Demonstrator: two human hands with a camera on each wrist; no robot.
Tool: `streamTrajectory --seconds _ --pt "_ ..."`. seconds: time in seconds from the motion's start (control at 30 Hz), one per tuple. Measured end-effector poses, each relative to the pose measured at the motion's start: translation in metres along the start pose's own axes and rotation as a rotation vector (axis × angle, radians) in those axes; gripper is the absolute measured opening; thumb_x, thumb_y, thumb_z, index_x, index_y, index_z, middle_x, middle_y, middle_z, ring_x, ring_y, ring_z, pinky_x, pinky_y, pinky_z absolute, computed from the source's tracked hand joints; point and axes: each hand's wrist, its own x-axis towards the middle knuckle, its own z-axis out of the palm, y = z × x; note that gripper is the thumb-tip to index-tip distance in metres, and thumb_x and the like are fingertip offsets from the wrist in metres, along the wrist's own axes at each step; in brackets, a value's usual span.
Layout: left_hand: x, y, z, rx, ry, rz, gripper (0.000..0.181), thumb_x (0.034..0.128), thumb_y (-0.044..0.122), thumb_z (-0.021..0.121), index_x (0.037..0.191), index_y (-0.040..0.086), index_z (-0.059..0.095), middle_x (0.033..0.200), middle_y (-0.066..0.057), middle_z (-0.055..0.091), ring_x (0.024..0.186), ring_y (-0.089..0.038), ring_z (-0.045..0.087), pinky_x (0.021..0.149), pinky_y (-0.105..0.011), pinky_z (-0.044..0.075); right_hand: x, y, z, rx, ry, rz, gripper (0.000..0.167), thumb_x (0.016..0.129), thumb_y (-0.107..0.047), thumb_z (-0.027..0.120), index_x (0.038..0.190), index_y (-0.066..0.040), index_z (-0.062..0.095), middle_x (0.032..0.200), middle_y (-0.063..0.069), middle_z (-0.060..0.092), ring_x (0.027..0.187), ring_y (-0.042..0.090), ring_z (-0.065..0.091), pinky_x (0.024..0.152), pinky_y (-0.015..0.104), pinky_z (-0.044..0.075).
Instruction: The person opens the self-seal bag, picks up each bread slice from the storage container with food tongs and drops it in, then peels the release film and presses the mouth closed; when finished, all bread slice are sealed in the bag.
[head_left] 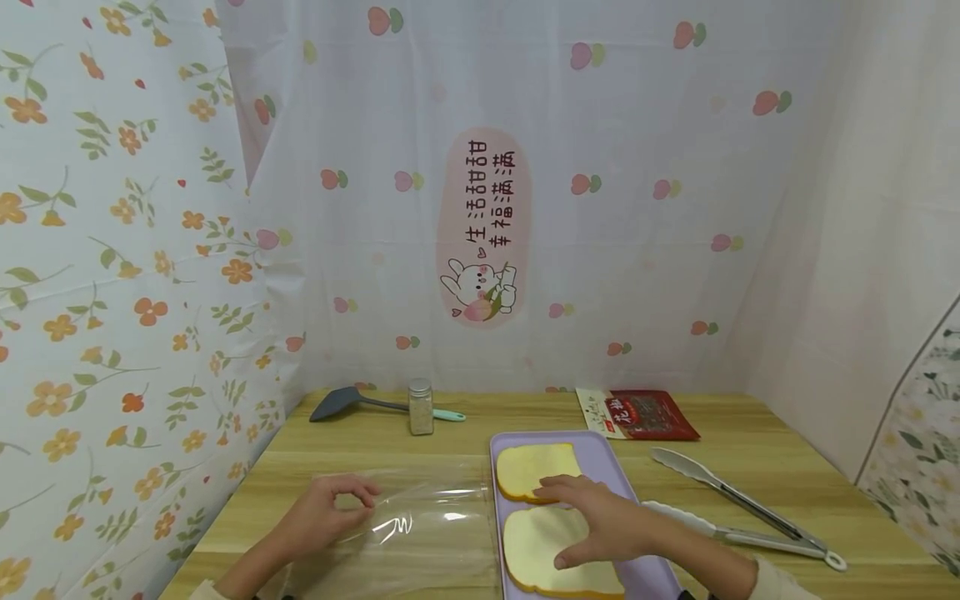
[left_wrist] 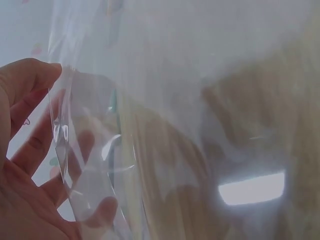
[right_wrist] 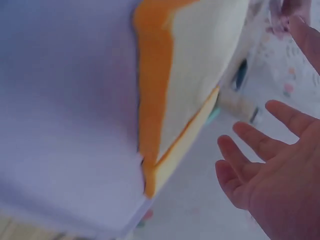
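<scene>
On tray (head_left: 606,462), two bread slices (head_left: 547,537); left, film (head_left: 427,533); right, tongs (head_left: 757,508); behind film, jar (head_left: 421,414) before spatula (head_left: 341,403); behind tray, packet (head_left: 648,414).

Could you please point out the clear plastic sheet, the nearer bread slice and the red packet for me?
Clear plastic sheet (head_left: 423,533), head view: middle of its visible area.
Nearer bread slice (head_left: 536,543), head view: its pale top face.
Red packet (head_left: 641,415), head view: middle of its upper face.
</scene>
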Motion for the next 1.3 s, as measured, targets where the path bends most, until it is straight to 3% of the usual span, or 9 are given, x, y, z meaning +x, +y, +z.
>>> streamTrajectory --seconds 0.2,0.43,0.6,0.7,0.9,1.13,1.2,1.3 --pt "0.001 0.0 -0.002 0.014 0.014 -0.014 0.009 0.0842 0.009 0.078 0.081 0.015 0.073 0.105 -0.004 0.074 0.104 -0.017 0.067 0.093 -0.022 0.046 -0.037 0.02 -0.019 0.014 0.13 0.064 0.085 0.082 -0.047 0.079 0.146 -0.003 0.043 0.148 0.018 0.044 0.135 0.048 0.038 0.096 0.067 0.04" --pt "0.001 0.001 -0.003 0.025 0.021 0.024 0.01 0.0822 0.005 0.079 0.081 0.013 0.073 0.106 -0.008 0.074 0.106 -0.015 0.066 0.093 -0.019 0.045 -0.073 0.046 -0.033 0.02 0.231 0.148 0.087 0.08 -0.044 0.081 0.146 -0.003 0.041 0.147 0.021 0.045 0.128 0.049 0.045 0.09 0.061 0.047" --pt "0.002 0.002 -0.003 0.027 0.025 0.009 0.012 0.082 0.004 0.079 0.08 0.014 0.072 0.108 -0.007 0.073 0.107 -0.019 0.066 0.092 -0.021 0.046 -0.094 0.067 -0.042 0.022 0.289 0.213 0.09 0.078 -0.039 0.084 0.146 -0.001 0.04 0.146 0.029 0.042 0.124 0.055 0.046 0.085 0.064 0.047" --pt "0.003 0.003 -0.002 0.029 0.021 0.001 0.013 0.0828 0.004 0.078 0.08 0.014 0.072 0.11 -0.007 0.073 0.107 -0.022 0.066 0.093 -0.022 0.046 -0.108 0.084 -0.043 -0.024 0.325 0.229 0.091 0.077 -0.037 0.086 0.145 0.002 0.04 0.143 0.033 0.042 0.123 0.056 0.046 0.084 0.064 0.047" --pt "0.004 0.002 -0.001 0.039 0.005 0.016 0.01 0.084 0.008 0.079 0.082 0.015 0.073 0.111 -0.009 0.072 0.108 -0.025 0.066 0.094 -0.024 0.047 -0.132 0.118 -0.041 -0.171 0.385 0.24 0.092 0.072 -0.033 0.089 0.14 0.008 0.042 0.135 0.033 0.048 0.119 0.052 0.05 0.082 0.05 0.05" --pt "0.004 0.001 0.001 0.041 0.0 -0.004 0.007 0.0851 0.012 0.078 0.082 0.016 0.073 0.112 -0.007 0.073 0.109 -0.026 0.067 0.094 -0.026 0.047 -0.145 0.145 -0.045 -0.184 0.367 0.287 0.093 0.072 -0.033 0.088 0.138 0.013 0.041 0.133 0.035 0.049 0.119 0.055 0.048 0.086 0.062 0.046" --pt "0.004 0.0 0.001 0.041 -0.005 -0.002 0.008 0.0854 0.011 0.078 0.082 0.016 0.073 0.112 -0.007 0.073 0.109 -0.028 0.067 0.095 -0.028 0.047 -0.148 0.152 -0.045 -0.192 0.359 0.296 0.094 0.071 -0.033 0.088 0.138 0.013 0.041 0.132 0.035 0.05 0.119 0.054 0.048 0.087 0.058 0.047" --pt "0.002 -0.001 0.0 0.047 -0.01 -0.008 0.008 0.0857 0.012 0.078 0.082 0.017 0.073 0.112 -0.007 0.073 0.109 -0.028 0.066 0.095 -0.031 0.047 -0.15 0.159 -0.045 -0.186 0.341 0.296 0.092 0.072 -0.031 0.088 0.137 0.015 0.042 0.131 0.035 0.051 0.119 0.053 0.049 0.087 0.043 0.049"
